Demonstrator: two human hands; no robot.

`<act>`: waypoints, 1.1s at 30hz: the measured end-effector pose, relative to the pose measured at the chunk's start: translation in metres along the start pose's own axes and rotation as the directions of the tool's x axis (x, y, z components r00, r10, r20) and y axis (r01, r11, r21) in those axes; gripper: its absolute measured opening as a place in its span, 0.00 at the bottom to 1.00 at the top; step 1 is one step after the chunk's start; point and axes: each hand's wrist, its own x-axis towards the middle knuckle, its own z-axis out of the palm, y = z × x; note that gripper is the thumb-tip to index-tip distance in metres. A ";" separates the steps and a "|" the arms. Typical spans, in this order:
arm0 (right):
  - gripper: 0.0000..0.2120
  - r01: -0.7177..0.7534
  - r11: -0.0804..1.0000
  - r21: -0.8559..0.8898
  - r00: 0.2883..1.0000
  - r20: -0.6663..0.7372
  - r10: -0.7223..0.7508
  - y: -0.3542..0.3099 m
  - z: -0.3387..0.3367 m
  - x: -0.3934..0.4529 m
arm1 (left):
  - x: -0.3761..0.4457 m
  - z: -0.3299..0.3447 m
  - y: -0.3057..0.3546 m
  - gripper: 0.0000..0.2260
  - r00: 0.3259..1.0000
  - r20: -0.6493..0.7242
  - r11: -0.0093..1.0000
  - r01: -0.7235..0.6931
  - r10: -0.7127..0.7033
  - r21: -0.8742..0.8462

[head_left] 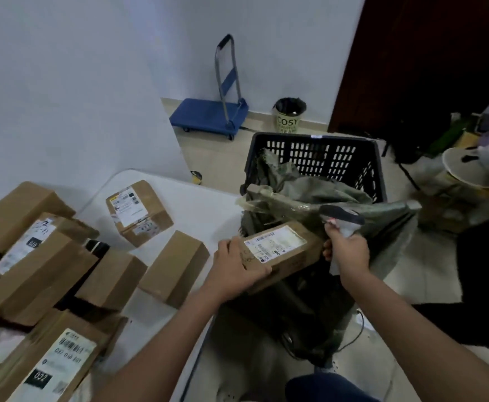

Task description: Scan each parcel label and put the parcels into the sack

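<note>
We grip one labelled parcel [278, 250] with our left hand [237, 271] over the open sack [339, 198], while our right hand [347, 250], just beside it, clasps the scanner [343, 217]. Much remains — a pile of boxes [43, 256] waits on the table [202, 210] left of that hand, and the sack's contents are hidden.
</note>
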 end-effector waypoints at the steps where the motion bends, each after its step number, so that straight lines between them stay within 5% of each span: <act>1: 0.14 -0.017 1.000 -0.013 1.000 0.012 0.017 0.009 -0.006 0.003 | 0.003 0.010 0.002 0.48 0.995 0.063 0.996 0.080 -0.078 -0.028; 6: 0.13 -0.115 0.991 -0.070 0.991 0.058 0.120 0.048 -0.024 0.019 | 0.022 0.059 -0.009 0.50 0.853 0.393 0.853 0.459 -0.344 -0.249; 9: 0.14 -0.173 0.980 -0.101 0.980 0.080 0.181 0.058 -0.032 0.031 | 0.028 0.089 -0.005 0.29 0.750 0.567 0.634 0.629 -0.342 -0.449; 11: 0.16 -0.195 0.970 -0.147 0.973 0.096 0.211 0.064 -0.038 0.040 | 0.035 0.115 0.001 0.24 0.662 0.670 0.475 0.733 -0.335 -0.487; 18: 0.13 -0.219 0.944 -0.247 0.950 0.164 0.264 0.076 -0.067 0.072 | 0.062 0.177 0.032 0.31 0.494 0.761 0.153 0.865 -0.419 -0.477; 23: 0.15 -0.185 0.929 -0.321 0.947 0.194 0.256 0.079 -0.078 0.092 | 0.098 0.208 0.048 0.33 0.579 0.635 -0.065 0.710 -0.512 -0.701; 33: 0.16 -0.168 0.899 -0.404 0.934 0.225 0.276 0.083 -0.088 0.110 | 0.115 0.246 0.060 0.16 0.683 0.613 -0.080 0.639 -0.397 -0.765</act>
